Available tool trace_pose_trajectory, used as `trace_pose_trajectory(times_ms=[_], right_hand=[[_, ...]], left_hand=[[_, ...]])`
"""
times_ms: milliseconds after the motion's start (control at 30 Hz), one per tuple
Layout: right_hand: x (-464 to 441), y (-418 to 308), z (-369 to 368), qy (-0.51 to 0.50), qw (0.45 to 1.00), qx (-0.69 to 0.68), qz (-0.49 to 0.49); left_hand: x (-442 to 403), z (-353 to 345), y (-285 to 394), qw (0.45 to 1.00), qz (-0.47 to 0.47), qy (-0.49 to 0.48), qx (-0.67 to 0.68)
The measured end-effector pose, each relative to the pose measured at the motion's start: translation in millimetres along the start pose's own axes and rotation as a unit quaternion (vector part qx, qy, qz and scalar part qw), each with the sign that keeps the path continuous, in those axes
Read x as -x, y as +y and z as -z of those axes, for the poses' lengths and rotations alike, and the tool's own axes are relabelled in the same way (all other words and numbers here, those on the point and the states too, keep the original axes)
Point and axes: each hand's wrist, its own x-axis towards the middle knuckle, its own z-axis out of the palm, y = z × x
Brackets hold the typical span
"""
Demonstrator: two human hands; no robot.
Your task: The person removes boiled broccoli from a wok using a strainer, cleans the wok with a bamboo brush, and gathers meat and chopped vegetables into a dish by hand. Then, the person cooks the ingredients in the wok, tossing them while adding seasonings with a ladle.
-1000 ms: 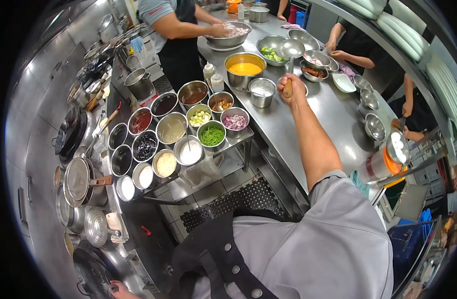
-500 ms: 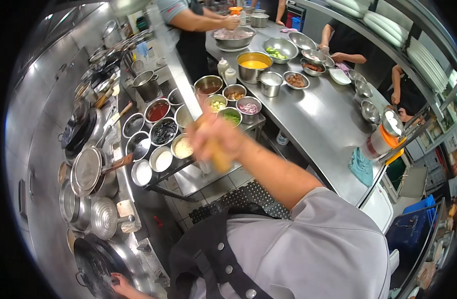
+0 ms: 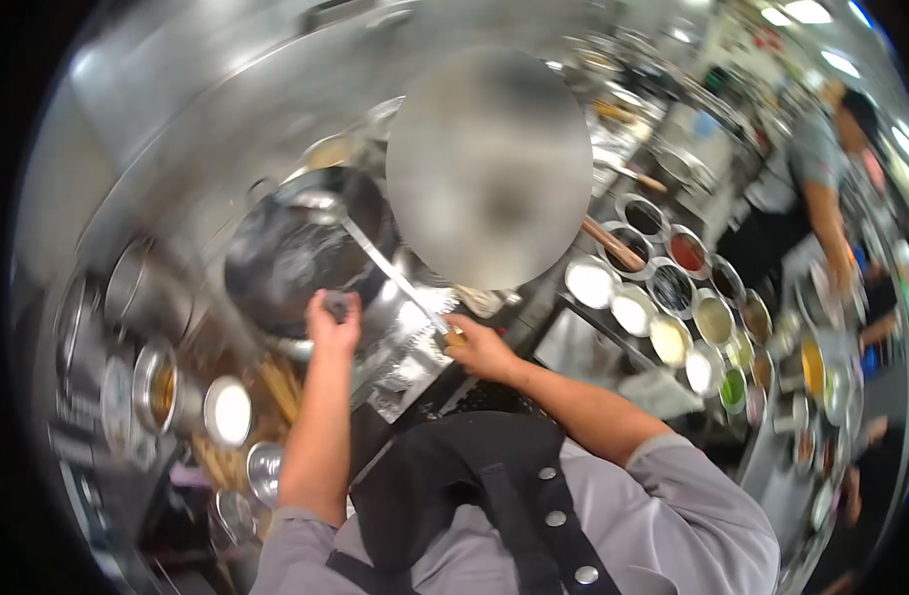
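A dark wok sits on the stove to the front left, wet and shiny inside. My left hand is closed on the wok at its near edge, around a small dark part that looks like its handle. Fingers wrapped, my right hand grips the wooden end of a long-handled ladle. The ladle slants up and left across the wok's edge, and its bowl is over the wok's far side. Motion blur hides whether the bowl touches the wok or holds anything.
Several round containers of sauces and ingredients, one with white contents, stand to the right. At left are a metal pot and a white-filled bowl. A person stands at far right. A blurred disc covers the upper middle.
The view has swung from the ingredient containers to the stove. My right hand has brought the ladle from near the containers to the wok. My left hand stays at the wok.
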Motion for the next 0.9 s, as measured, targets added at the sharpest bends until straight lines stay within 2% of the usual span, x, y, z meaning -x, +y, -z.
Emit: trace_pose_trajectory(times_ms=[33,100,167,200,233,267,333,367,433,467,500,567,600,633,667,700,733,800,833,867,900], right_hand=[[-22.6,0.0,-1.3,0.011,0.997,0.013,0.069],[-49.2,-36.6,13.4,0.015,0.994,0.047,0.094],[-99.8,-51.4,29.9,0.043,0.978,0.034,0.202],[-122.6,-68.5,38.0,0.041,0.982,0.012,0.184],[-157.3,-78.0,50.2,0.07,0.974,0.119,0.182],[-180.4,-99.2,60.6,0.073,0.963,0.171,0.194],[-221.1,-146.0,71.9,0.037,0.971,0.161,0.174],[-260.5,-149.4,74.7,0.044,0.963,0.174,0.202],[-345.5,-145.2,73.1,0.059,0.954,0.195,0.221],[-358.9,-158.6,72.3,0.044,0.956,0.217,0.191],[-375.5,-164.2,70.6,0.026,0.963,0.211,0.167],[-407.8,-172.0,66.2,-0.001,0.968,0.206,0.146],[-422.7,-176.1,64.4,-0.066,0.989,0.116,0.061],[-431.8,-178.0,63.7,-0.129,0.991,0.027,-0.028],[-434.2,-180.2,64.6,-0.137,0.99,0.03,-0.028],[-434.4,-181.6,66.4,-0.144,0.989,0.02,-0.02],[-433.4,-181.6,68.4,-0.151,0.988,0.011,-0.013],[-431.5,-169.4,71.7,-0.16,0.987,0.007,0.002],[-416.7,-166.0,77.7,-0.105,0.994,-0.031,0.031],[-405.8,-163.1,87.7,-0.044,0.995,-0.068,0.061],[-404.3,-157.4,103.0,-0.017,0.995,-0.055,0.078]], left_hand=[[15.6,0.2,-5.1,1.0,-0.025,-0.019,0.0],[63.2,-12.0,-20.8,0.997,-0.075,0.029,-0.021],[95.7,2.0,-21.9,0.994,-0.086,0.015,-0.06],[111.0,15.2,-21.5,0.993,-0.078,0.017,-0.092],[127.3,30.2,-16.5,0.987,-0.096,0.027,-0.127],[143.9,45.1,-7.8,0.979,-0.112,0.038,-0.164],[179.7,63.3,12.4,0.957,-0.191,0.106,-0.191],[197.4,68.8,24.2,0.937,-0.249,0.139,-0.203],[215.6,100.1,55.8,0.87,-0.374,0.222,-0.234],[214.1,126.2,74.9,0.82,-0.44,0.27,-0.249],[216.5,145.7,91.0,0.815,-0.446,0.277,-0.245],[223.8,181.8,120.0,0.697,-0.501,0.344,-0.381],[222.3,206.0,132.4,0.693,-0.505,0.35,-0.377],[217.3,233.6,142.0,0.602,-0.458,0.415,-0.505],[213.6,253.6,146.5,0.493,-0.395,0.468,-0.618],[213.2,258.4,146.3,0.596,-0.32,0.44,-0.59],[215.3,265.0,142.7,0.596,-0.317,0.447,-0.587],[207.9,258.1,130.6,0.495,-0.295,0.508,-0.64],[215.5,203.2,107.6,0.427,-0.264,0.583,-0.638],[220.6,189.2,98.8,0.429,-0.264,0.577,-0.643],[223.1,184.0,89.3,0.388,-0.382,0.51,-0.666]])
